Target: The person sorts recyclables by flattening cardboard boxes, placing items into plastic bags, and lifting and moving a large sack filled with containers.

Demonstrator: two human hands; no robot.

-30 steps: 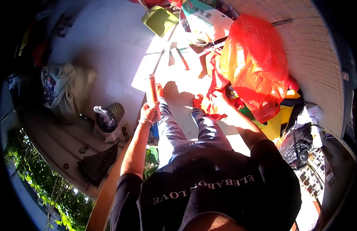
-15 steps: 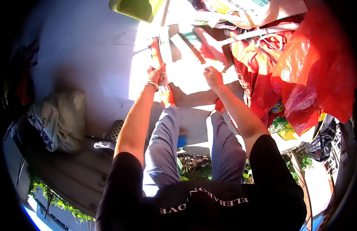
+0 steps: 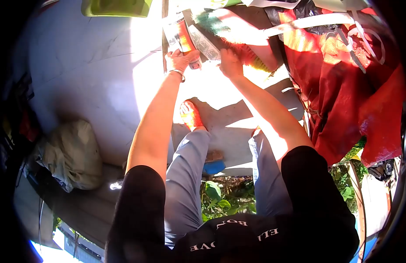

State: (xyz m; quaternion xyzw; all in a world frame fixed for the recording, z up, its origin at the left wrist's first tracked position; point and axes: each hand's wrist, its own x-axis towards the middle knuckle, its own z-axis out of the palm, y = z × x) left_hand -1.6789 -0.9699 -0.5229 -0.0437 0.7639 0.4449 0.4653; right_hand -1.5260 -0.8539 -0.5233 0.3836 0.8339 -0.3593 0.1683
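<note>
My left hand point(image 3: 183, 61) is closed around the lower end of a long printed package point(image 3: 182, 36) in orange, black and white, tilted slightly. Beside it lies a white strip with printed drawings point(image 3: 204, 44), slanting down to my right hand point(image 3: 230, 65). The right fingers are closed at the strip's lower end; strong sunlight washes out the detail there. Just beyond that hand are coloured bristles point(image 3: 254, 57), red and yellow, with green ones further up.
A red plastic sheet or bag point(image 3: 325, 87) hangs on the right, with a white strap point(image 3: 310, 24) above it. A green-yellow container point(image 3: 116, 6) is at the top. A pale cloth bundle point(image 3: 73, 151) sits at left. My foot point(image 3: 191, 115) rests on the sunlit floor.
The view has shifted. Both hands are closer together, with my right hand now at the white printed strip beside the package. The package in my left hand has tilted and turned.
</note>
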